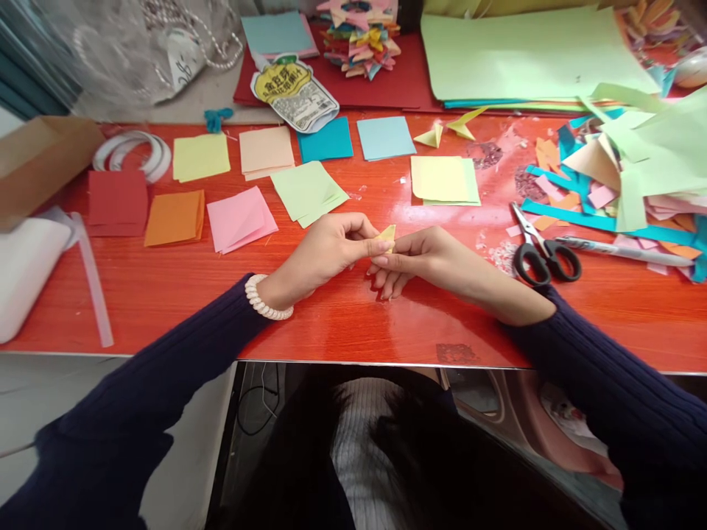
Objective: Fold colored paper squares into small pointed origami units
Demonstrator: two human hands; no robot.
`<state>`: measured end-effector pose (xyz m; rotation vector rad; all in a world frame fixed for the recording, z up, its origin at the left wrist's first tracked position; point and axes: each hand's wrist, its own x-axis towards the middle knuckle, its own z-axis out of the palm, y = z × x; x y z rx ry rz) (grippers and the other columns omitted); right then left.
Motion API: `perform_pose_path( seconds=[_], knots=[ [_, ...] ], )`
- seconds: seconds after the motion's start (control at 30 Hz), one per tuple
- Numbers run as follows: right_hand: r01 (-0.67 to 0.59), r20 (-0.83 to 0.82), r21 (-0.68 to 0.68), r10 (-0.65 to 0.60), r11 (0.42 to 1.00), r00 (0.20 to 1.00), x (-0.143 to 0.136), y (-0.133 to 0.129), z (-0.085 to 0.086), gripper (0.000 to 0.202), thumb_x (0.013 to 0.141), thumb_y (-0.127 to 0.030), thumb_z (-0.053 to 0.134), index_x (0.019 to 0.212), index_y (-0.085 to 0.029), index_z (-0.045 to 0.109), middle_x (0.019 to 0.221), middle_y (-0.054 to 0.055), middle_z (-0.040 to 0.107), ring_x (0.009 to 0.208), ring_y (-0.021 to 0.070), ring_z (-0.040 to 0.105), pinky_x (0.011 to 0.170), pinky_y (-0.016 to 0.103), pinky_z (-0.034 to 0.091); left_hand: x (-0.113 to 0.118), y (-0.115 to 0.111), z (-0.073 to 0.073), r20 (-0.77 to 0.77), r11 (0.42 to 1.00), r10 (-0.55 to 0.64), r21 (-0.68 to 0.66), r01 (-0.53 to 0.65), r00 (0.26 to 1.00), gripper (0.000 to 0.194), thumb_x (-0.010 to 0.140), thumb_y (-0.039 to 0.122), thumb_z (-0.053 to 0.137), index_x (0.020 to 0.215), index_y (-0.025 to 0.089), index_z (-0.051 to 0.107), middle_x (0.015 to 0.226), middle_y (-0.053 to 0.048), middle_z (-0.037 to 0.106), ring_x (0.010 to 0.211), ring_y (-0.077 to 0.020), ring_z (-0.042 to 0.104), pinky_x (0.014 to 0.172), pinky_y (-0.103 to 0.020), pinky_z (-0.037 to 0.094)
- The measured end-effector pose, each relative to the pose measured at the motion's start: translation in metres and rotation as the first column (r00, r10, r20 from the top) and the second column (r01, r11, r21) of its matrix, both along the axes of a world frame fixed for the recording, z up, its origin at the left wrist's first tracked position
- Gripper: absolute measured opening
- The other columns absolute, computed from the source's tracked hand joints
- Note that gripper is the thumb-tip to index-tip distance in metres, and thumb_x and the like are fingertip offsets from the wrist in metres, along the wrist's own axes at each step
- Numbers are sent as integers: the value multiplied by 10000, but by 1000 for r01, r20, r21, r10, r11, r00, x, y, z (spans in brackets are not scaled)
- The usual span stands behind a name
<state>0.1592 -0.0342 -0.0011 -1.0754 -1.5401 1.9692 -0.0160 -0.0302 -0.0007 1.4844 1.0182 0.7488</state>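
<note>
Between my two hands, above the red table (331, 324), is a small folded piece of yellow paper (388, 234). My left hand (325, 254) pinches it between thumb and fingers. The thumb and forefinger of my right hand (425, 254) close on its lower right side, while the other fingers curl below. Part of the paper is hidden by the fingertips. Beyond my hands lie a stack of light yellow squares (439, 178), a stack of pale green squares (306, 191) and two folded yellow pieces (431, 135).
Black-handled scissors (533, 246) and a marker (624, 250) lie at the right, beside a heap of paper scraps (635, 169). Colored squares, including pink (240, 219) and orange (175, 218), spread leftward. A paper star stack (361, 40) stands at the back.
</note>
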Motion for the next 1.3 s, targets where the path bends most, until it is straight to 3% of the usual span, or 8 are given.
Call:
perform_pose_path(
  seconds=[0.3,0.4,0.5,0.57,0.87,1.17,1.3],
  knots=[
    [6,16,-13,-6,1000,1000,-1,0,1,232,801,-319,619,724,-103,652,677,67,697,552,132,664,542,239,553,-2,2,0,-44,998,-22,55,24,999,278,755,391,650,638,156,559,606,13,589,557,-88,521,553,-237,387],
    [56,11,-29,-56,998,998,-1,2,0,195,788,-285,634,706,-108,647,637,57,690,531,138,659,525,239,547,-2,1,2,-166,973,43,230,-4,985,210,783,358,625,720,159,608,714,-6,617,654,-104,536,614,-242,401],
    [80,10,-23,-80,997,997,-2,2,0,187,795,-270,625,701,-111,646,617,54,685,529,135,657,531,237,547,-1,0,4,-291,898,157,440,-14,944,157,764,310,655,728,163,614,744,1,591,681,-101,505,636,-238,390],
    [76,18,-13,-75,997,997,-2,2,1,195,802,-272,617,703,-107,646,615,57,685,533,134,656,539,238,550,-1,0,4,-317,875,183,483,-8,930,159,756,289,665,692,159,600,705,15,568,652,-92,488,616,-231,378],
    [48,19,31,-48,998,999,-1,1,-2,204,792,-291,630,712,-104,645,626,54,689,529,138,662,516,226,556,-3,2,0,-282,972,108,230,-42,953,266,756,379,640,643,146,578,613,24,566,571,-82,458,550,-228,345],
    [5,-24,27,-5,1000,1000,1,1,-6,258,775,-365,638,747,-109,643,648,54,690,526,142,662,501,233,559,-1,2,-1,-249,989,52,144,-16,967,322,761,376,634,604,148,471,583,34,523,542,-68,438,518,-216,319],
    [-44,4,-9,44,999,999,3,2,-2,255,786,-356,626,723,-110,650,643,51,684,524,133,655,497,227,547,-2,3,6,-192,992,-62,95,81,979,297,774,377,624,642,145,494,639,18,561,600,-81,500,568,-217,369]
  ],
)
